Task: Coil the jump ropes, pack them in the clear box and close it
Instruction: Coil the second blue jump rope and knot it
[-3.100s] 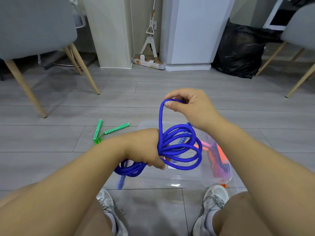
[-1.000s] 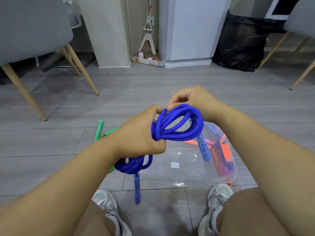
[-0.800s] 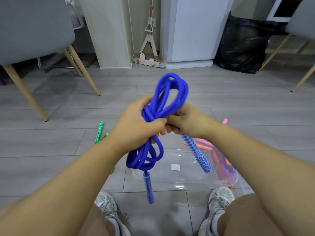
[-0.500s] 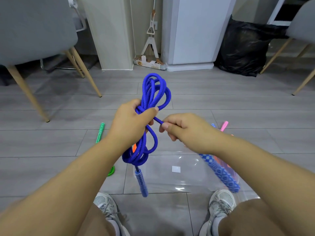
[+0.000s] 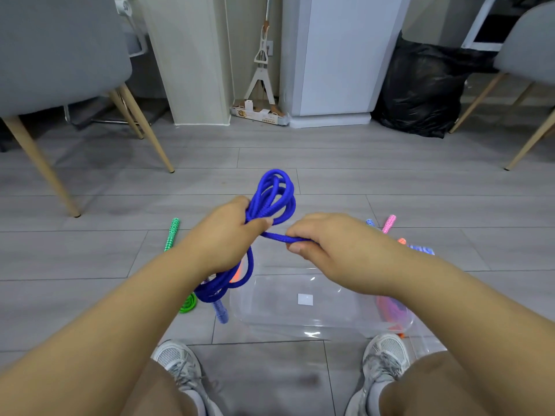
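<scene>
Grey floorboards (image 5: 90, 265) spread under a seated person whose left hand (image 5: 228, 235) grips the bundled loops of a blue jump rope (image 5: 274, 193) at their middle, while the right hand (image 5: 324, 244), just beside it, pinches a free strand pulled taut between them. Beneath both hands sits the clear box (image 5: 279, 313). Soft, light and springy, the rope would likely uncoil if released, so the bundle's middle looks the safest hold.
</scene>
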Available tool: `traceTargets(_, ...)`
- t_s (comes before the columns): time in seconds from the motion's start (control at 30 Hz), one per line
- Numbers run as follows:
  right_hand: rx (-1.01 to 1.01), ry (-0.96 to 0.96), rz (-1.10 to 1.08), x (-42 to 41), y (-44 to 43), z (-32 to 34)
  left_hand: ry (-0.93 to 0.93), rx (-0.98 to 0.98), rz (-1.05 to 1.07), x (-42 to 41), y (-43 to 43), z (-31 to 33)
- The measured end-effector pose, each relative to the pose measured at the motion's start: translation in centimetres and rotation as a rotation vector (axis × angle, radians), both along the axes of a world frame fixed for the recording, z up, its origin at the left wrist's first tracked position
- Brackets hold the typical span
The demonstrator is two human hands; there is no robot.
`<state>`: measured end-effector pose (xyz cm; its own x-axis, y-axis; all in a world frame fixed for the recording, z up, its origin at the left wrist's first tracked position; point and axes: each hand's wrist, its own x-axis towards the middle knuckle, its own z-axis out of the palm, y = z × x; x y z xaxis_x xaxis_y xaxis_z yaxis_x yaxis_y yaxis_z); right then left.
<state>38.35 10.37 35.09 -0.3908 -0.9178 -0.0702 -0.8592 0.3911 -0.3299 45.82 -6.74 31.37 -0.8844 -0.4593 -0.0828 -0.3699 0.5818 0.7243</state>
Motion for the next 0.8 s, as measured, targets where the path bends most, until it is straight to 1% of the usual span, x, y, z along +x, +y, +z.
traceTargets(0.07,-0.050,0.056,0.032,-0.2,-0.1,-0.1,-0.050,-0.010,-0.044,0.1,0.0,-0.1)
traceTargets(0.2,-0.176,0.116,0.024,-0.7,-0.1,0.4,-0.071,0.038,-0.137,0.5,0.3,0.6)
traceTargets(0.23,-0.200,0.136,0.030,-0.8,-0.2,0.7,-0.086,-0.001,-0.172,0.6,0.5,0.8)
traceTargets(0.33,-0.203,0.220,0.087,-1.0,-0.9,1.2,-0.156,-0.207,-0.296,0.6,1.3,0.5)
traceTargets(0.4,-0.162,0.199,0.104,-1.5,-1.4,1.5,-0.167,-0.261,-0.399,0.6,1.8,0.5)
traceTargets(0.5,-0.176,0.037,0.120,-3.0,-1.9,1.6,-0.129,-0.293,-0.468,0.4,2.0,0.7)
traceTargets(0.57,-0.209,-0.144,0.075,-3.9,-2.0,1.4,-0.101,-0.288,-0.469,0.4,1.9,0.8)
traceTargets(0.63,-0.224,-0.295,0.017,-4.4,-2.1,1.2,-0.080,-0.234,-0.489,0.6,2.0,0.7)
traceTargets(0.7,-0.240,-0.401,-0.004,-4.8,-2.1,1.2,-0.047,-0.167,-0.522,0.7,2.0,0.7)
traceTargets(0.8,-0.312,-0.576,-0.022,-5.6,-2.0,1.4,0.061,-0.016,-0.521,0.8,2.0,1.1)
